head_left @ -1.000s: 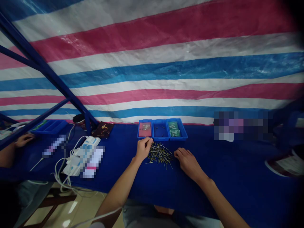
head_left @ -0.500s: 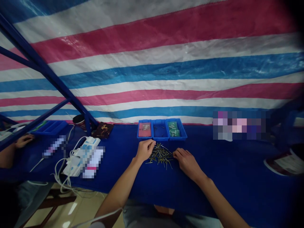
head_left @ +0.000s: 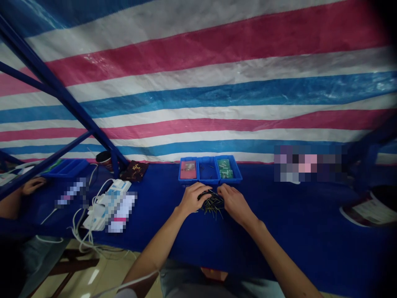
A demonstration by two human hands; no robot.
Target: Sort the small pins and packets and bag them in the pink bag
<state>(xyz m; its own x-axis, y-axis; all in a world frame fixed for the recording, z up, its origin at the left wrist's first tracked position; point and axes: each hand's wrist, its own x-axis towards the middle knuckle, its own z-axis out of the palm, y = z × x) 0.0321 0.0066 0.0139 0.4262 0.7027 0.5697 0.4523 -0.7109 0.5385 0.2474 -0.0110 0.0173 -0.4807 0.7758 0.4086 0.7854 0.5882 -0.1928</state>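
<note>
A loose pile of thin, nail-like metal pieces (head_left: 213,204) lies on the blue tabletop in front of me. They look dark with yellowish glints; their exact kind is too small to tell. My left hand (head_left: 194,198) curves over the pile's left side, thumb and fingers apart. At the right side, my right hand (head_left: 233,202) has its fingers bent together at the pile's edge, and what its fingertips hold is hidden. Just behind stands a blue three-part tray (head_left: 214,181): a pink item (head_left: 188,169) left, a few thin dark pieces (head_left: 204,167) in the middle, green items (head_left: 226,169) right.
To the left are a white power strip (head_left: 107,205) with tangled cables, a dark packet (head_left: 135,170) and another blue tray (head_left: 66,167). Another person's hand (head_left: 33,185) rests at far left. A round container (head_left: 370,209) stands right. A striped tarp (head_left: 217,95) hangs behind.
My left hand has spread its fingers over the pile from a pinched pose. My right hand has moved left and slightly up, closer to the left hand. The pile looks more gathered.
</note>
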